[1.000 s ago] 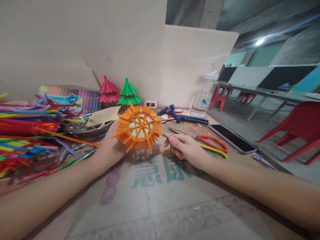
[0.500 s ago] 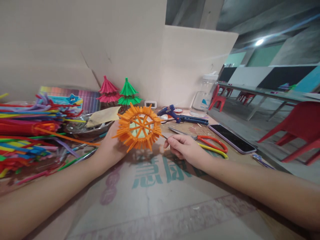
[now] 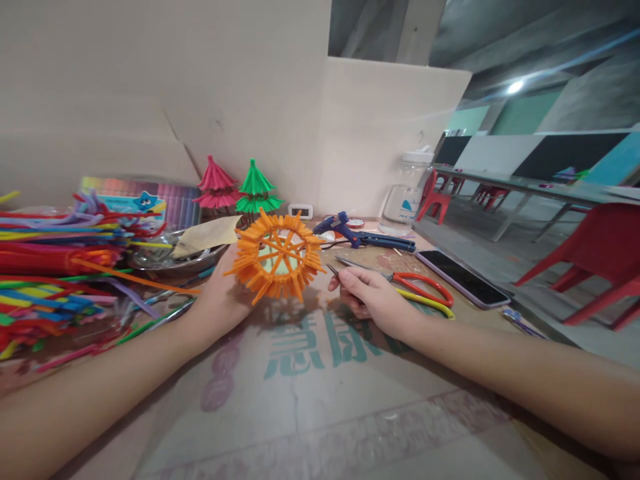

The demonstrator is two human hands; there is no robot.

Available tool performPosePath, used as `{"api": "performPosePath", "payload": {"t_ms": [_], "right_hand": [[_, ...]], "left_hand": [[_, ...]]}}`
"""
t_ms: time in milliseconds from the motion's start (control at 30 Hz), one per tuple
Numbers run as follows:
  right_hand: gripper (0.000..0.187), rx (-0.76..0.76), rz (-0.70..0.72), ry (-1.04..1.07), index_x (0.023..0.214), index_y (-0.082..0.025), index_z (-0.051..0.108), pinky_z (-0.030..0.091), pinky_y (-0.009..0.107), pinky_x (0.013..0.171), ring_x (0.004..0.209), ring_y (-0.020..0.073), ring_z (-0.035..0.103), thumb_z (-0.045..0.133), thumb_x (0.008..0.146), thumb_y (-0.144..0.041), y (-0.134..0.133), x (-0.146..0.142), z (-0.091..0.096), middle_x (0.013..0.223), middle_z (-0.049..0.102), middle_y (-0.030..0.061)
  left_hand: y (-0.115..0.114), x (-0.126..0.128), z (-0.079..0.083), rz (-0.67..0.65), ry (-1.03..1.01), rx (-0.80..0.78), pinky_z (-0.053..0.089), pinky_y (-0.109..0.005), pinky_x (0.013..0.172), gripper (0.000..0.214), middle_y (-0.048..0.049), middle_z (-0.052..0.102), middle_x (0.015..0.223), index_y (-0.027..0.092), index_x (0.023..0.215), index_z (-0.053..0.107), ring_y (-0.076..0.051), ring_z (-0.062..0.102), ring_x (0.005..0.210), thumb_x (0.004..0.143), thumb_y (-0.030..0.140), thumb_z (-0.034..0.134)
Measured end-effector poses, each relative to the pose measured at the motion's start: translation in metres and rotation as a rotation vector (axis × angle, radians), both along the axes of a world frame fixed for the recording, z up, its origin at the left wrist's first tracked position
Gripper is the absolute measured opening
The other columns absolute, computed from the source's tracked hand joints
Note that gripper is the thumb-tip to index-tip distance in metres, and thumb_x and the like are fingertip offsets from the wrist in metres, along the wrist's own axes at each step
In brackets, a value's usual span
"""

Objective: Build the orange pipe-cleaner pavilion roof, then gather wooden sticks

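Observation:
My left hand point(image 3: 220, 293) grips an orange spoked ring of pipe cleaners point(image 3: 277, 255) from behind and holds it upright above the table. My right hand point(image 3: 373, 297) is closed on a thin metal tool, probably tweezers point(image 3: 333, 270), whose tip points at the ring's right edge. Just behind my right hand lie red-handled scissors point(image 3: 417, 285) on the cardboard-covered table point(image 3: 320, 393).
A heap of coloured pipe cleaners point(image 3: 55, 267) and a metal bowl point(image 3: 175, 260) fill the left. A pink point(image 3: 216, 183) and a green paper tree point(image 3: 256, 187) stand at the back. A blue glue gun point(image 3: 360, 233), a phone point(image 3: 463, 277) and a plastic jar point(image 3: 410, 193) lie right.
The ring has tilted slightly in my left hand. My right hand has drawn the tool's tip a little away from the ring. The view shifted slightly.

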State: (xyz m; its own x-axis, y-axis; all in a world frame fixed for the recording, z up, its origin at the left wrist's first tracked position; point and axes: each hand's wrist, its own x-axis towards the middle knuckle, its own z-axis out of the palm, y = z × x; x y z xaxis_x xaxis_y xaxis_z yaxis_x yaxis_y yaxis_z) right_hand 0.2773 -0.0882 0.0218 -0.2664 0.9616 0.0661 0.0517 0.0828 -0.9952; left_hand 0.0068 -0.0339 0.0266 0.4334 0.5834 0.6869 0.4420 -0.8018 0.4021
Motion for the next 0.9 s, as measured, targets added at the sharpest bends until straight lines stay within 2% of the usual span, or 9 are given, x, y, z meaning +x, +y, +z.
{"api": "performPosePath", "payload": {"t_ms": [67, 200, 400, 567, 700, 900], "right_hand": [[0.063, 0.013, -0.009, 0.012, 0.088, -0.018, 0.063, 0.015, 0.024, 0.042, 0.045, 0.0075, 0.026, 0.067, 0.08, -0.081, 0.0, 0.0, 0.0, 0.053, 0.038, -0.0097], [0.066, 0.028, -0.013, -0.007, 0.088, -0.017, 0.065, 0.016, 0.024, 0.042, 0.045, 0.0075, 0.026, 0.066, 0.079, -0.082, 0.001, 0.0, -0.002, 0.053, 0.039, -0.0094], [0.06, 0.044, -0.003, -0.068, 0.087, -0.017, 0.066, 0.017, 0.025, 0.044, 0.047, 0.0083, 0.026, 0.065, 0.083, -0.077, 0.001, -0.001, -0.002, 0.053, 0.038, -0.0091], [0.056, 0.052, 0.0, -0.083, 0.086, -0.018, 0.067, 0.017, 0.025, 0.045, 0.048, 0.0086, 0.026, 0.064, 0.084, -0.074, 0.001, 0.0, -0.002, 0.053, 0.037, -0.009], [0.053, 0.062, -0.001, -0.102, 0.087, -0.018, 0.068, 0.019, 0.025, 0.046, 0.048, 0.0087, 0.028, 0.063, 0.087, -0.071, 0.002, 0.001, -0.004, 0.054, 0.038, -0.0088], [0.057, 0.085, -0.008, -0.122, 0.088, -0.018, 0.067, 0.022, 0.025, 0.047, 0.048, 0.009, 0.03, 0.06, 0.088, -0.074, 0.0, 0.0, -0.002, 0.053, 0.039, -0.0085]], "left_hand": [[0.0, -0.003, 0.0, 0.011, 0.052, 0.056, 0.042, -0.051, 0.124, 0.017, -0.0076, 0.07, 0.133, 0.023, 0.111, 0.064, -0.031, 0.06, 0.133, 0.094, 0.025, 0.064], [0.002, -0.002, 0.0, 0.007, 0.071, 0.138, 0.05, -0.049, 0.117, 0.013, -0.008, 0.07, 0.125, 0.023, 0.11, 0.063, -0.029, 0.063, 0.125, 0.098, 0.029, 0.061], [0.009, -0.005, -0.006, 0.022, 0.125, 0.301, 0.054, -0.048, 0.11, 0.018, -0.0084, 0.07, 0.122, 0.023, 0.118, 0.064, -0.026, 0.064, 0.119, 0.103, 0.032, 0.058], [0.012, -0.007, -0.009, 0.023, 0.121, 0.272, 0.054, -0.048, 0.111, 0.019, -0.0096, 0.07, 0.127, 0.022, 0.118, 0.065, -0.026, 0.064, 0.122, 0.103, 0.031, 0.057], [0.012, -0.008, -0.01, 0.03, 0.117, 0.275, 0.054, -0.049, 0.111, 0.02, -0.0094, 0.071, 0.123, 0.021, 0.117, 0.068, -0.027, 0.064, 0.119, 0.103, 0.032, 0.059], [0.012, -0.008, -0.011, 0.023, 0.116, 0.225, 0.049, -0.051, 0.116, 0.021, -0.0098, 0.069, 0.13, 0.021, 0.121, 0.067, -0.028, 0.061, 0.128, 0.103, 0.029, 0.061]]}}
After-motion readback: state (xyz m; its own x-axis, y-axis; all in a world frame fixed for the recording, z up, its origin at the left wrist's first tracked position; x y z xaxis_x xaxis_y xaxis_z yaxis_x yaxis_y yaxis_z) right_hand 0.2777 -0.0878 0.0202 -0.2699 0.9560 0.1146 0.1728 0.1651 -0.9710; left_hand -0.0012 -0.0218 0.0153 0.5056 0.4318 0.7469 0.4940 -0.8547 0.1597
